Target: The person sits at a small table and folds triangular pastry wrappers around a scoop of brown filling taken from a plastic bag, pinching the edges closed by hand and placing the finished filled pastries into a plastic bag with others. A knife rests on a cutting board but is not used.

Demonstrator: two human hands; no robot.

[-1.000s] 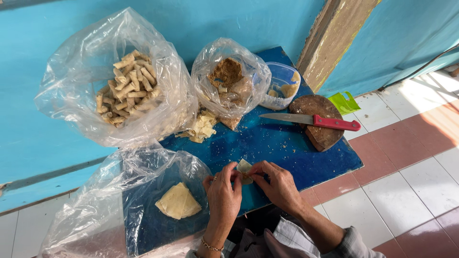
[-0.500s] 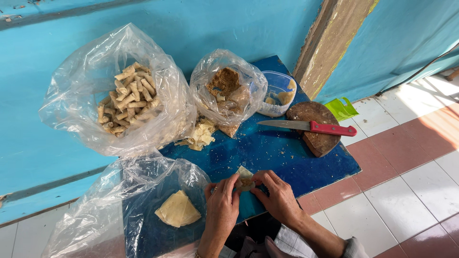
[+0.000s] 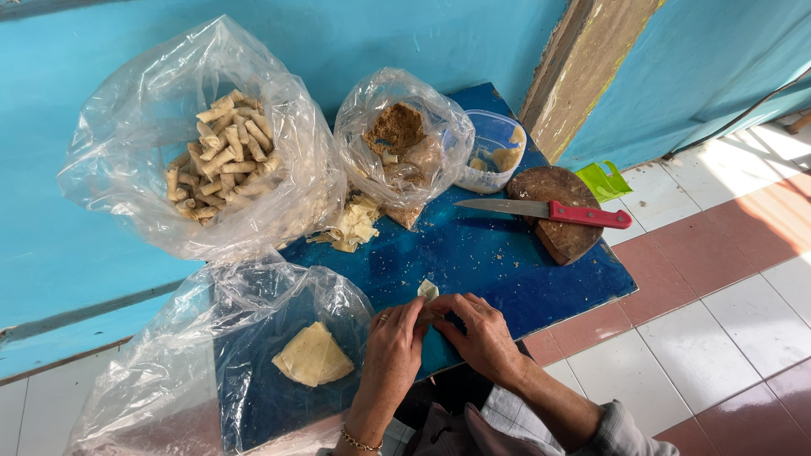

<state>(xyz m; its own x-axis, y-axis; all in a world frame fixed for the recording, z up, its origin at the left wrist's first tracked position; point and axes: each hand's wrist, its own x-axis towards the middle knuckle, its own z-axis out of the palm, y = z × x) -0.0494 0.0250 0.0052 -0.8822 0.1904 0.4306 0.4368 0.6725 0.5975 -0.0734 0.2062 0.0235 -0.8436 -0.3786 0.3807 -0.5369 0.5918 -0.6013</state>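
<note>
Head view looked down on a blue counter (image 3: 507, 262), where both hands met at about six o'clock, at its near edge. The left hand (image 3: 393, 333) and the right hand (image 3: 481, 333) were pinched together around a small pale wrapper (image 3: 427, 292), one corner of it poking up between the fingertips, seemingly so the sheet could be folded or rolled tight. At eight o'clock a clear bag (image 3: 211, 355) lay open with a folded stack of pale sheets (image 3: 313, 355), near the left hand, probably for easy reach. At ten o'clock a large bag of finished rolls (image 3: 221, 156) stood well apart from the hands. At twelve o'clock a smaller bag of brown filling (image 3: 397, 139) sat beside a plastic tub (image 3: 494, 152). At two o'clock a red-handled knife (image 3: 549, 211) rested across a round wooden board (image 3: 562, 211), blade flat and off the counter.
</note>
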